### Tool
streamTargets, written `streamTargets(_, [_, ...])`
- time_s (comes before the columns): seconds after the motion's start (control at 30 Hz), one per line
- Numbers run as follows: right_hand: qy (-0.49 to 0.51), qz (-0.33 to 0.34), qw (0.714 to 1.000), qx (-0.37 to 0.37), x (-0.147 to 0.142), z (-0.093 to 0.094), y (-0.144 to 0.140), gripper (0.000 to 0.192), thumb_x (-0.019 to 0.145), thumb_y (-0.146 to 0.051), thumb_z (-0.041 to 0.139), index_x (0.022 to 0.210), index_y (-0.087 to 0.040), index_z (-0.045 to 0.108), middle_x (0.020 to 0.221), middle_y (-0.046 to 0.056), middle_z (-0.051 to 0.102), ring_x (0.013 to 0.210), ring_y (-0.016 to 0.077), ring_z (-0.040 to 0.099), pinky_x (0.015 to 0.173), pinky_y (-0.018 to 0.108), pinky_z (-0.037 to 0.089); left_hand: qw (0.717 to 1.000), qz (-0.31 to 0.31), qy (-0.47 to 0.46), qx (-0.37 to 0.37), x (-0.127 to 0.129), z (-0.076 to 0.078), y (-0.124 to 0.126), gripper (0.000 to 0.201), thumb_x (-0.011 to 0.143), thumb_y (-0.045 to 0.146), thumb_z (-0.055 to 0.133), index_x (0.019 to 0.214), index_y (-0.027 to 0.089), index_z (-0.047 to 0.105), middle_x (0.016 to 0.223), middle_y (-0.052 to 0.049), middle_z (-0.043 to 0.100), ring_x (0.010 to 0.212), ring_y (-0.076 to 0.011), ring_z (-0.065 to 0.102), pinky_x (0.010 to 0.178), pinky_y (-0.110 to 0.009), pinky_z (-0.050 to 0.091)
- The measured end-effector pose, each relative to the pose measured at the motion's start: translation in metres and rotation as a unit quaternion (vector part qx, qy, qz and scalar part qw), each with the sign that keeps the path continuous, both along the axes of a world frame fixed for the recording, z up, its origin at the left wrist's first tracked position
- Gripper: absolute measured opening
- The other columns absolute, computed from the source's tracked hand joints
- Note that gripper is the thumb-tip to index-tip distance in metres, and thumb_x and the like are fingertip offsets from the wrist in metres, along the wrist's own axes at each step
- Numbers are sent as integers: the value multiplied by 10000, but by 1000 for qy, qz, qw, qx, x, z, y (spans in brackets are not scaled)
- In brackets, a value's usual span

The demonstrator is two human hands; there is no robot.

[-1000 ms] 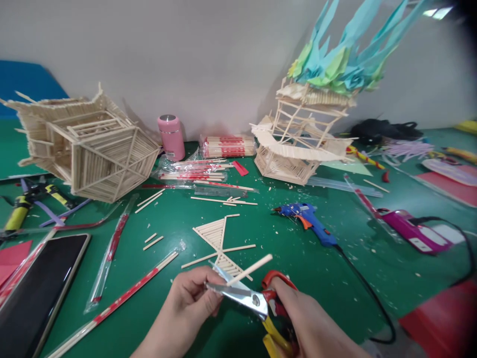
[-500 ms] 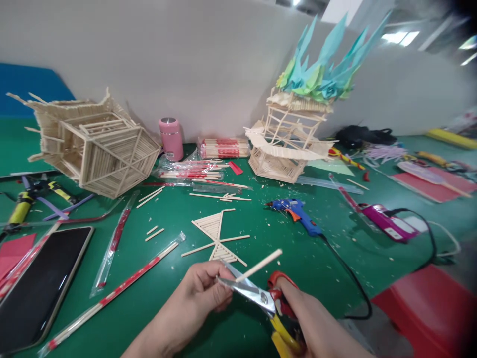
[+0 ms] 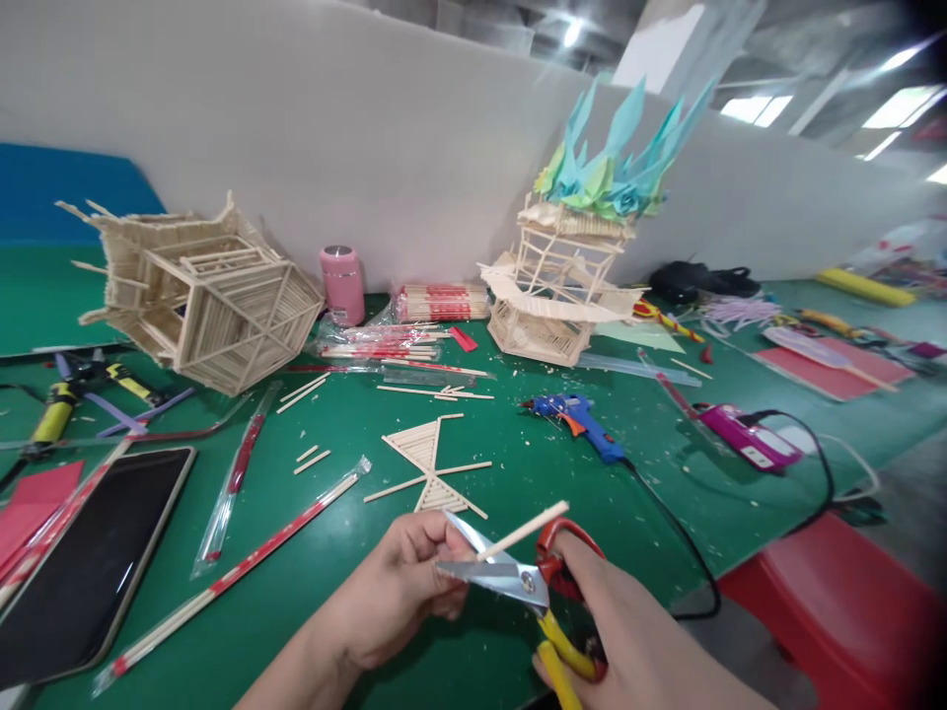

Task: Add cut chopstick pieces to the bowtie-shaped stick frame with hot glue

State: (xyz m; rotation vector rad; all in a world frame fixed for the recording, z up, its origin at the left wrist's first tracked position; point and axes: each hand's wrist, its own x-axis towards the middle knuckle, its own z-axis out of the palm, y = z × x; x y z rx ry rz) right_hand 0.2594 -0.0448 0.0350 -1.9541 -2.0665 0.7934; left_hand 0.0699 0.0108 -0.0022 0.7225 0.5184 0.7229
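My left hand (image 3: 400, 587) pinches a thin wooden stick (image 3: 525, 529) that slants up to the right. My right hand (image 3: 628, 641) grips red and yellow-handled scissors (image 3: 518, 582); their steel blades are parted around the stick close to my left fingers. Both hands hover low over the green table (image 3: 518, 463) near its front edge. Just beyond them lies a flat fan-shaped panel of glued sticks (image 3: 429, 468).
A blue glue gun (image 3: 581, 422) with a black cord lies right of centre, a purple tool (image 3: 747, 446) further right. Two stick models (image 3: 207, 296) (image 3: 562, 296), a pink bottle (image 3: 342, 284), packs of chopsticks (image 3: 442, 301), a tablet (image 3: 81, 557), pliers (image 3: 59, 409) and a red stool (image 3: 836, 611) surround them.
The view has tilted up and turned slightly right. My hands stay together on the stick and scissors; the blades have opened a little wider around the stick.
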Motion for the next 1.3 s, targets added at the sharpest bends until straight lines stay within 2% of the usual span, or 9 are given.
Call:
streamTargets(0.1, [8, 18, 1000, 6, 3, 3, 2, 258, 598, -201, 554, 835, -214, 456, 747, 59, 630, 665, 216, 600, 590, 309, 451, 1000, -16, -9, -15, 1, -1, 0, 329, 615, 340, 749, 570, 174, 469, 431, 91, 345, 396, -36, 248, 435, -214, 185])
streamTargets(0.23, [40, 10, 999, -5, 3, 3, 4, 279, 583, -180, 566, 826, -229, 438, 728, 38, 634, 620, 191, 586, 555, 283, 428, 1000, -7, -7, -7, 0, -3, 0, 356, 615, 420, 747, 599, 172, 492, 430, 89, 343, 401, -40, 247, 435, -214, 183])
streamTargets(0.4, [62, 13, 996, -69, -1, -7, 15, 230, 618, -207, 575, 779, -225, 411, 658, -14, 583, 575, 142, 532, 487, 232, 366, 996, 67, 37, 40, -1, -6, 5, 260, 696, 383, 706, 689, 154, 582, 531, 52, 444, 486, -58, 324, 471, -208, 220])
streamTargets(0.5, [83, 13, 994, -73, -3, -13, 20, 229, 669, -236, 561, 831, -227, 400, 715, -11, 583, 613, 141, 541, 521, 233, 379, 989, 117, 56, 73, -3, -6, 7, 171, 721, 322, 697, 718, 170, 619, 594, 44, 493, 536, -64, 351, 508, -199, 255])
streamTargets(0.57, [79, 19, 995, -63, -4, -14, 22, 239, 679, -238, 558, 856, -227, 398, 761, 1, 585, 641, 149, 547, 555, 246, 397, 986, 130, 60, 82, -4, -6, 8, 155, 730, 318, 689, 717, 177, 627, 615, 40, 516, 549, -67, 368, 530, -198, 275])
streamTargets(0.83, [8, -10, 996, -89, -9, -4, 28, 415, 569, -291, 676, 892, -210, 428, 786, 31, 573, 648, 176, 537, 546, 270, 400, 991, 100, 55, 70, -6, -6, 6, 209, 708, 352, 701, 696, 166, 606, 603, 35, 532, 544, -66, 381, 530, -190, 279])
streamTargets(0.93, [-23, -3, 997, -74, -10, -3, 34, 371, 549, -276, 667, 837, -208, 443, 784, 41, 575, 663, 192, 537, 576, 296, 401, 992, 94, 58, 58, -6, -9, 5, 222, 712, 346, 699, 674, 153, 595, 602, 31, 517, 549, -64, 365, 521, -189, 260])
streamTargets(1.07, [-4, 30, 998, -56, -8, -4, 47, 319, 562, -251, 626, 829, -203, 458, 777, 53, 590, 650, 196, 543, 567, 307, 413, 994, 96, 52, 28, -7, -13, 7, 270, 709, 396, 690, 673, 158, 566, 579, 42, 466, 516, -59, 313, 492, -200, 217])
streamTargets(1.3, [6, 77, 995, -60, -6, -3, 61, 280, 555, -239, 613, 801, -207, 483, 769, 77, 631, 670, 239, 594, 578, 332, 455, 993, 107, 53, 1, -9, -11, 14, 315, 694, 431, 693, 644, 153, 554, 518, 55, 397, 480, -55, 284, 463, -211, 180])
